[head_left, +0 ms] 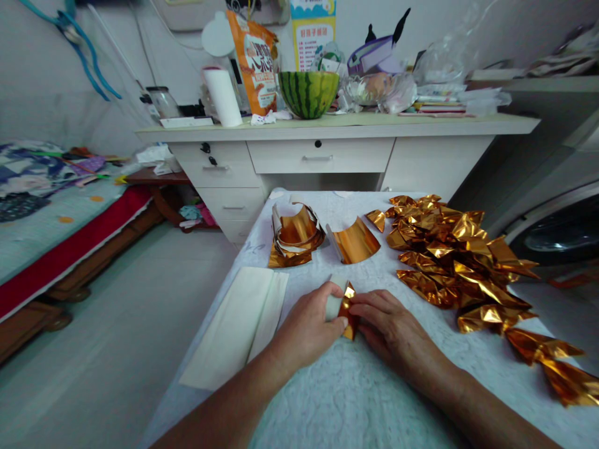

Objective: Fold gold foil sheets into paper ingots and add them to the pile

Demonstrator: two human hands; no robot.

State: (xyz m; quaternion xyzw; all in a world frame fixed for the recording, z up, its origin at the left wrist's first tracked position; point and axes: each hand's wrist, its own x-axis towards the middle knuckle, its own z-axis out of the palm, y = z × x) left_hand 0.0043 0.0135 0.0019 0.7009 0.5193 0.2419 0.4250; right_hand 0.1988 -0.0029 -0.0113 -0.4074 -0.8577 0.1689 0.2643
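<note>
Between my two hands is a small piece of gold foil paper [349, 312], folded narrow, with a pale sheet showing at its left side. My left hand [311, 318] pinches its left edge with thumb and fingers. On the other edge, the bent fingers of my right hand [390, 321] press against the foil. Just beyond my hands lies a curled gold foil sheet [355, 241]. To its left sits a stack of gold foil sheets [296, 234] with curled strips around it. White paper sheets [234, 324] lie left of my left hand.
A heap of folded gold foil pieces [449, 249] covers the right side of the cloth-covered table [304, 405]. Behind stands a white desk [322, 153] with half a watermelon [309, 93] and an orange bag [257, 62]. A bed [79, 231] is at left, a washing machine [556, 218] at right.
</note>
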